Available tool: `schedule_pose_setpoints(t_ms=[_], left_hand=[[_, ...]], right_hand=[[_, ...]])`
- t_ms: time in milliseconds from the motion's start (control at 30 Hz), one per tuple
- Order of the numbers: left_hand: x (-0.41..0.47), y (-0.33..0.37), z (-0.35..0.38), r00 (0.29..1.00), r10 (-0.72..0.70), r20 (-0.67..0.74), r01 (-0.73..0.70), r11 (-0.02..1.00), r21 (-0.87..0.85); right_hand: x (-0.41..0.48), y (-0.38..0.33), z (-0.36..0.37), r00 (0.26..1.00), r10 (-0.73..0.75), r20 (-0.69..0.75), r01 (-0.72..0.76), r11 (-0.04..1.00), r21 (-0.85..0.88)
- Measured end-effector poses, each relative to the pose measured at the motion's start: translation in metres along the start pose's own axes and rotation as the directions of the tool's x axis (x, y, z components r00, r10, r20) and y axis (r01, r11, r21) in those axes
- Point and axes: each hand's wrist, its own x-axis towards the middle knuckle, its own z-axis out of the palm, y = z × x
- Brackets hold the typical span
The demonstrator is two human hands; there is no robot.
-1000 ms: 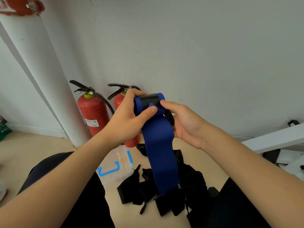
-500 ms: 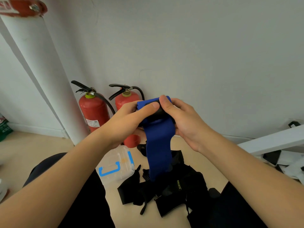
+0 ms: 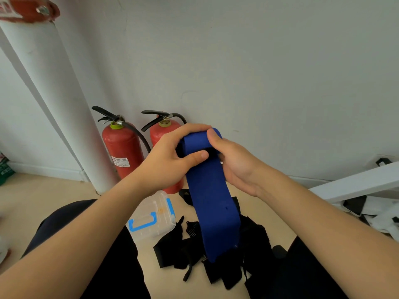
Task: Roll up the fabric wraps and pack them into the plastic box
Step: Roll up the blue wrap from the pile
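Here both hands, left point(image 3: 166, 160) and right point(image 3: 233, 160), clamp the blue wrap's point(image 3: 212, 203) rolled top; its tail hangs below over black wraps point(image 3: 254, 251).

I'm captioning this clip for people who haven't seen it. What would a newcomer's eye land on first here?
First comes the bright blue wrap at centre, its top rolled between the left hand and right hand, its loose end hanging toward the floor. Behind the hands, two red fire extinguishers stand against the wall. On the floor below lie a clear plastic box with blue clasps and a heap of black wraps.
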Motion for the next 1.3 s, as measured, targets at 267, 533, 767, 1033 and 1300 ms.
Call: schedule_pose_setpoints(t_ms=[267,533,767,1033,1300], left_hand=[[0.001,0.0,-0.005,0.936,-0.348,0.041,0.344,0.89,-0.298],[-0.001,-0.008,-0.008,0.994,-0.097,-0.044,0.099,0.994,0.052],[0.001,-0.009,-0.012,0.982,-0.179,-0.063,0.174,0.982,-0.077],[0.001,-0.003,-0.021,0.997,-0.011,0.079,0.003,0.996,0.093],[0.003,-0.012,-0.013,0.99,-0.139,-0.02,0.139,0.99,-0.012]], right_hand=[[-0.005,0.001,0.002,0.985,-0.127,-0.116,0.124,0.992,-0.037],[-0.007,-0.005,-0.007,0.992,0.124,-0.026,-0.121,0.987,0.107],[-0.01,-0.007,-0.013,0.988,0.105,-0.109,-0.097,0.992,0.078],[-0.01,-0.003,-0.013,0.966,0.058,-0.25,-0.004,0.978,0.209],[-0.016,-0.015,-0.024,0.998,-0.063,-0.021,0.065,0.988,0.138]])
